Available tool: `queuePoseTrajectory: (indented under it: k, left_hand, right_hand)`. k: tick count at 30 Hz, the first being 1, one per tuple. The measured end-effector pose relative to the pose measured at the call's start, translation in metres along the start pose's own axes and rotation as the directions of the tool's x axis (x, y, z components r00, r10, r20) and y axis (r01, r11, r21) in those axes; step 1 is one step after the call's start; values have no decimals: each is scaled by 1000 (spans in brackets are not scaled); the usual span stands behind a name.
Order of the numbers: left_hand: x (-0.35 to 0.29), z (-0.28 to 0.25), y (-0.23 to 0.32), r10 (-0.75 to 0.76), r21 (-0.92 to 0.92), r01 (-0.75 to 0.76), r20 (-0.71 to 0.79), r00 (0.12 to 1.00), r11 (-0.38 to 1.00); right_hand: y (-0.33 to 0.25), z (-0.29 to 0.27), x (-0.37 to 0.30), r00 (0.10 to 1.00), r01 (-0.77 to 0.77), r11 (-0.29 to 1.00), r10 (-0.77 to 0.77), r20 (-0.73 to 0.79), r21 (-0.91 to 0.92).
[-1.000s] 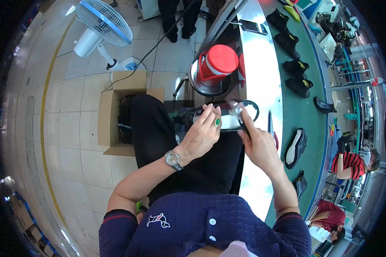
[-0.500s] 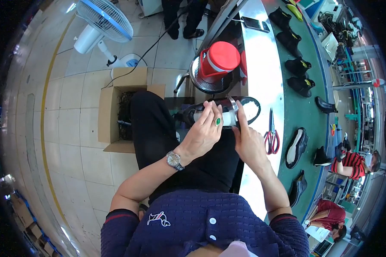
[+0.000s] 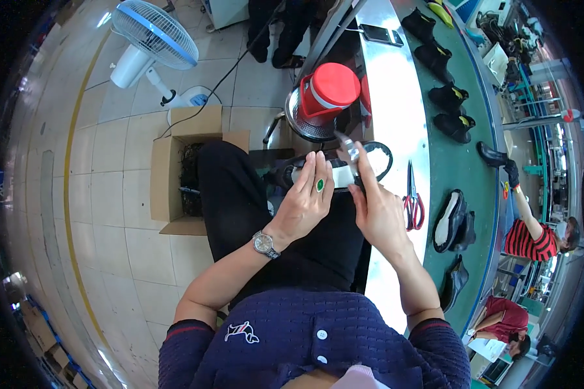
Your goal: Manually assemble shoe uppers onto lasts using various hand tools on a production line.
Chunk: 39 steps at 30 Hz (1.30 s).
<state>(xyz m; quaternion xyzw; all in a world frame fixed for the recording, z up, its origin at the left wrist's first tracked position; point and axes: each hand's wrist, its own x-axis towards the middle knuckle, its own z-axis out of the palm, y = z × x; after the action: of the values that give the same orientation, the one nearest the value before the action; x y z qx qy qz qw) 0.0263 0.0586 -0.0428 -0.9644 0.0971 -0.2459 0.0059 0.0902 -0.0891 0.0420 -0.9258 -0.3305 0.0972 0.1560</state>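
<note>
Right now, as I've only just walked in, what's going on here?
A seated person has a shoe above their lap, its pale sole facing up. The fingers of the left hand rest against it, while the right hand grips a metal tool over it, too blurred to identify. Scissors lie on the metal table to the right. Beyond that, dark shoes sit on a green belt, where a co-worker's gloved hand is at or near one.

One head-worn fisheye view, steeply downward over the nearby fingers [image 3: 368, 174].
</note>
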Motion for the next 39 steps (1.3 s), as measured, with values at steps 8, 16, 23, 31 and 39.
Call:
queuePoseTrajectory:
  k: [8, 16, 23, 31, 39]
  left_hand:
    - [11, -24, -12, -222, -439, 230, 71, 972, 869]
    - [0, -29, -29, -160, -324, 218, 197, 967, 921]
    - [-4, -30, -30, -149, -398, 195, 143, 978, 897]
    - [-11, -27, -51, -83, -556, 158, 159, 984, 816]
    - [-52, -50, -42, -220, -638, 290, 189, 957, 714]
  right_hand:
    - [1, 1, 2, 994, -37, 999, 38, 98, -13]
    - [-14, 11, 8, 991, -55, 998, 53, 119, 20]
    - [-22, 21, 3, 997, 8, 980, 9, -82, 199]
    - [-1, -13, 14, 996, 63, 997, -60, -69, 39]
    - [2, -22, -10, 946, -135, 984, 94, 310, 113]
